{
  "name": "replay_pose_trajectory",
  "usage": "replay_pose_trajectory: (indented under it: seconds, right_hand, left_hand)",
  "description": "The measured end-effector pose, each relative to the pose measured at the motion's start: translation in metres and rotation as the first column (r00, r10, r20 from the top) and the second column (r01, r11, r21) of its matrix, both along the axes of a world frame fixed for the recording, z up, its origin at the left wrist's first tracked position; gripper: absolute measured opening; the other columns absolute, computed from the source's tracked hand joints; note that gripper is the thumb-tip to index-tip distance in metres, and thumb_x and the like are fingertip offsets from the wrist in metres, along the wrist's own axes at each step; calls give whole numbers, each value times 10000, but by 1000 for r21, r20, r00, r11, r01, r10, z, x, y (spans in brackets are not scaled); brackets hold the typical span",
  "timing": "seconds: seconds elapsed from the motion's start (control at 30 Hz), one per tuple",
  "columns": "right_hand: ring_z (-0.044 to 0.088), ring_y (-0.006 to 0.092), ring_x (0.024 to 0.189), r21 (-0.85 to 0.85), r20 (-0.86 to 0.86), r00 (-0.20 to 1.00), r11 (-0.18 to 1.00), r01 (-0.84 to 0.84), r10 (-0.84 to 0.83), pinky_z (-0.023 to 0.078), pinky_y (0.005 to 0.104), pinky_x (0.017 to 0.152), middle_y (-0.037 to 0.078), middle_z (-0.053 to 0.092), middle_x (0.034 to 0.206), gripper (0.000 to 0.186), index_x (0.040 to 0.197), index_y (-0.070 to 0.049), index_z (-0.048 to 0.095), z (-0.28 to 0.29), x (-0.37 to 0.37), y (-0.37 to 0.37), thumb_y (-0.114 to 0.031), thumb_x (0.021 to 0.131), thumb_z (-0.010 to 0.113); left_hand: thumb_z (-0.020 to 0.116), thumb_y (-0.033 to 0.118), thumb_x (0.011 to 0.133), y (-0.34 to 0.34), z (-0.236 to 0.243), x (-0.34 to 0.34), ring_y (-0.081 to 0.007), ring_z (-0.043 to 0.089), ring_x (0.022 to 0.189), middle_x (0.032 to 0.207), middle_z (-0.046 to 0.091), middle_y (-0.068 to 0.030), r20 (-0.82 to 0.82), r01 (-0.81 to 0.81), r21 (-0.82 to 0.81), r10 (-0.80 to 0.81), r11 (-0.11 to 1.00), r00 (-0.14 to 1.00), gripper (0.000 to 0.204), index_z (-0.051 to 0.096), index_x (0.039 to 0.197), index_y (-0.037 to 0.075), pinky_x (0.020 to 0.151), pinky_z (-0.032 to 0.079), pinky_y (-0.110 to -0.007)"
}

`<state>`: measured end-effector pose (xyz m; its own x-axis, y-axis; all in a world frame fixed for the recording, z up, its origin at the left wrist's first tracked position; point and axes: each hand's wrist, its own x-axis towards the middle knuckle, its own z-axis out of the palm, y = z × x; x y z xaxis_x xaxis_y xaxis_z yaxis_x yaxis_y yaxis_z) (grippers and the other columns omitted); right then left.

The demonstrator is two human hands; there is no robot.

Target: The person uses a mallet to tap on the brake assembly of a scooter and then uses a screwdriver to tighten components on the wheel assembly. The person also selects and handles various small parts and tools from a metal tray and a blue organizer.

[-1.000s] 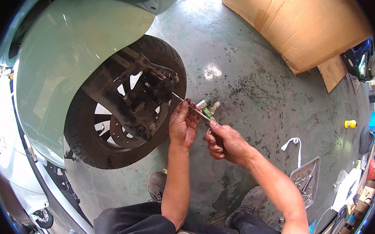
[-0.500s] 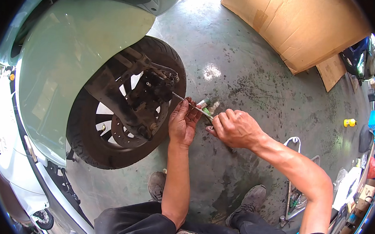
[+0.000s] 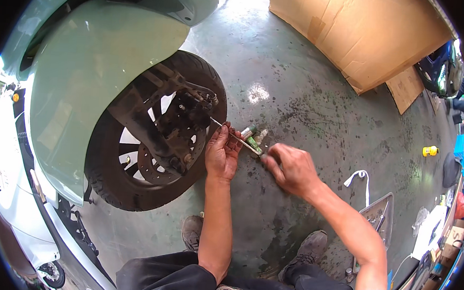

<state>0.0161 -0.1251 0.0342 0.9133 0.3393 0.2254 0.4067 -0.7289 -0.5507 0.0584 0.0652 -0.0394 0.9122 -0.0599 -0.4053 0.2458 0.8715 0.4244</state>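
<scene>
Thin fingers of my left hand (image 3: 223, 154) close around a slim metal rod tool (image 3: 247, 144), whose exact kind I cannot make out. Its far end reaches the dark, dirty brake caliper area (image 3: 194, 111) beside the wheel (image 3: 102, 179). My right hand (image 3: 294, 170) is just right of the rod's near end, fingers half curled and thumb apart, with no tool visible in it. Whether a fingertip still touches the rod is hard to tell. Behind the rod, a green and silver cylinder-like object (image 3: 253, 141) lies on the floor.
A pale green fender (image 3: 105, 52) overhangs the wheel. A large cardboard box (image 3: 350, 35) stands far right. On the stained floor are a white strap (image 3: 367, 188), a metal tray (image 3: 381, 218) with tools, and a yellow bottle (image 3: 430, 151). Shelves with goods line the right edge.
My right hand has come away from its grip at the rod's near end, its fingers loosening and moving slightly right and down. My left hand keeps hold of the rod.
</scene>
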Motion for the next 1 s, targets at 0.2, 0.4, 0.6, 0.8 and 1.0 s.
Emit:
replay_pose_trajectory:
  seconds: [0.2,0.4,0.6,0.8,1.0]
  right_hand:
    - [588,184,848,-444,309,905,886,-135,293,487,336,632,29,572,1142,387,1114,-183,564,9,23,-14,-425,820,633]
    - [554,153,797,-499,406,705,787,-363,582,455,312,633,-10,565,1025,285,980,-182,617,0,57,-15,-393,792,655]
    - [533,141,780,-504,477,560,733,-457,677,447,342,655,-14,506,935,142,832,-219,524,-5,83,-15,-347,801,579]
    - [508,140,678,-403,703,484,852,-333,521,406,361,716,-29,525,866,262,737,-239,441,-26,83,-13,-401,738,646]
    - [522,127,638,-164,753,617,973,-163,230,373,375,752,-42,536,805,352,720,-237,433,-58,61,3,-541,807,586]
  left_hand:
    - [547,169,953,4,3,0,-166,642,844,885,662,-25,-17,35,1,-35,999,999,152,630,1045,81,812,536,-359]
    - [512,168,969,6,1,3,-163,620,834,886,599,-17,53,97,-58,-94,994,994,162,583,1077,70,803,544,-357]
    - [486,179,980,9,-1,5,-173,578,797,831,549,-13,105,115,-120,-102,986,989,145,559,1052,77,777,517,-364]
    - [480,189,982,5,6,5,-185,534,791,784,512,-13,106,129,-218,-108,967,989,121,526,1031,88,762,484,-363]
    - [465,190,987,7,6,2,-190,519,807,779,497,-16,107,175,-299,-149,938,983,127,532,1037,94,764,486,-359]
